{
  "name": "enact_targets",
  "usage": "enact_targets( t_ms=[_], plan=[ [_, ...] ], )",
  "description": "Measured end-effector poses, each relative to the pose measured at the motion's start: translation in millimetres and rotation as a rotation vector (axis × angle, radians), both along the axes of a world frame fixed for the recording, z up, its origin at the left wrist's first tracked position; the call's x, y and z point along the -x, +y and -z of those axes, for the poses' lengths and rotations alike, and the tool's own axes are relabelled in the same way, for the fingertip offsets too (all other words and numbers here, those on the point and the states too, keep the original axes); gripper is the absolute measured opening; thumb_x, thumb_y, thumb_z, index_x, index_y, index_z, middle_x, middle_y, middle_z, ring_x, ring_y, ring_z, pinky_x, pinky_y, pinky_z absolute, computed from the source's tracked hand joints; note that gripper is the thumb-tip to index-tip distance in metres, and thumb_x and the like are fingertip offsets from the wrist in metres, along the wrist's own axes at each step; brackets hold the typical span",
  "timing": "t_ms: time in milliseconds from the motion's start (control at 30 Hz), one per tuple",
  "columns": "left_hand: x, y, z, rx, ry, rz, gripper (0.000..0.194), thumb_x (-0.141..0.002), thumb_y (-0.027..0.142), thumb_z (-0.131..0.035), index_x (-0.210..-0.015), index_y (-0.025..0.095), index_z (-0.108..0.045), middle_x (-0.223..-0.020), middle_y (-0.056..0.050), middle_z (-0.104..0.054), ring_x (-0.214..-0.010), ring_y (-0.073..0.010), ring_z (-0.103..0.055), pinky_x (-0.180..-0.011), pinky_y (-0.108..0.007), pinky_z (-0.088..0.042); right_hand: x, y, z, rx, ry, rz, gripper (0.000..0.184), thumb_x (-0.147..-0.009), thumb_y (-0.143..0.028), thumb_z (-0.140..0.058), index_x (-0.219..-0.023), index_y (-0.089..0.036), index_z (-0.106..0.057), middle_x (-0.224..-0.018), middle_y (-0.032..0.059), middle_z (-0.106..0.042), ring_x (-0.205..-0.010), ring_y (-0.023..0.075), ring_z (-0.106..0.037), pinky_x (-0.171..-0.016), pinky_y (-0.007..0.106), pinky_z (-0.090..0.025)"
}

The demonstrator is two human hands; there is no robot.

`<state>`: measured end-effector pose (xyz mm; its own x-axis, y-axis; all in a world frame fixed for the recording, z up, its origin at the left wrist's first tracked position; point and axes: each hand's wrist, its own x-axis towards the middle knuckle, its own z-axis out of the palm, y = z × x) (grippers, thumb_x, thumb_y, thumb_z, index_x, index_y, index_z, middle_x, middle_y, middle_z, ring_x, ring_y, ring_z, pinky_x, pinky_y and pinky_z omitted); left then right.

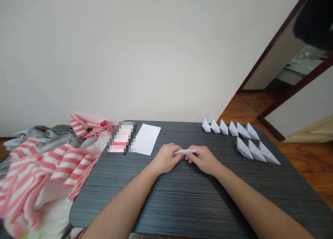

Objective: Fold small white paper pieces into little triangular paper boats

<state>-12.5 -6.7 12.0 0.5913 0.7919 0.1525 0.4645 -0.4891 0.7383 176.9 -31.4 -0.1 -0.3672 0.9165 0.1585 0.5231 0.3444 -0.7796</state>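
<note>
My left hand (166,158) and my right hand (203,158) meet at the middle of the dark striped table (161,204). Both pinch a small, narrow folded white paper piece (186,151) held flat between their fingertips, just above the tabletop. A stack of white paper sheets (147,139) lies to the upper left of my left hand. Several finished folded white paper shapes (241,140) stand in two rows at the table's far right.
Pink-and-white striped plastic bags (52,162) pile up along the table's left edge and beyond it. A blurred pink object (121,138) sits beside the paper stack. A white wall stands behind the table; an open doorway (293,72) and wooden floor lie to the right.
</note>
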Motion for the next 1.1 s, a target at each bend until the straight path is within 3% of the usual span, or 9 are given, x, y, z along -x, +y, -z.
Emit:
enact_targets(
  t_ms=[500,800,900,1100],
  plan=[
    [5,4,8.1,0.180,-0.093,-0.090,0.033,-0.084,0.038,-0.045,-0.077,0.016,-0.069,-0.067,-0.002,-0.064,-0.059,-0.0118,-0.052,-0.057,-0.021,-0.036,-8,3,4.5,0.145,0.166,0.094,0.024,-0.086,-0.032,-0.050,-0.072,-0.017,-0.062,-0.061,0.0013,-0.065,-0.056,0.0134,-0.061,-0.059,0.025,-0.046],
    [4,4,10.6,0.264,-0.196,-0.084,0.034,-0.084,0.042,-0.046,-0.084,0.015,-0.067,-0.069,-0.003,-0.063,-0.060,-0.0120,-0.053,-0.057,-0.022,-0.040,-12,4,7.0,0.117,0.176,0.154,0.024,-0.086,-0.034,-0.049,-0.071,-0.017,-0.059,-0.061,0.0010,-0.064,-0.055,0.0131,-0.060,-0.057,0.025,-0.045],
    [3,3,11.9,0.264,-0.289,-0.121,0.030,-0.086,0.038,-0.044,-0.097,0.017,-0.062,-0.073,-0.001,-0.061,-0.058,-0.0108,-0.052,-0.056,-0.021,-0.040,-12,4,5.0,0.091,0.117,0.137,0.023,-0.086,-0.031,-0.050,-0.070,-0.018,-0.059,-0.058,0.0000,-0.063,-0.054,0.0130,-0.059,-0.057,0.024,-0.044],
    [3,2,11.6,0.153,-0.238,-0.070,0.020,-0.086,0.031,-0.045,-0.086,0.017,-0.059,-0.076,-0.002,-0.059,-0.066,-0.0113,-0.052,-0.061,-0.022,-0.040,-11,3,1.7,0.052,0.095,0.132,0.021,-0.087,-0.029,-0.049,-0.072,-0.018,-0.060,-0.061,-0.0001,-0.064,-0.058,0.0133,-0.059,-0.061,0.025,-0.043]
  ],
)
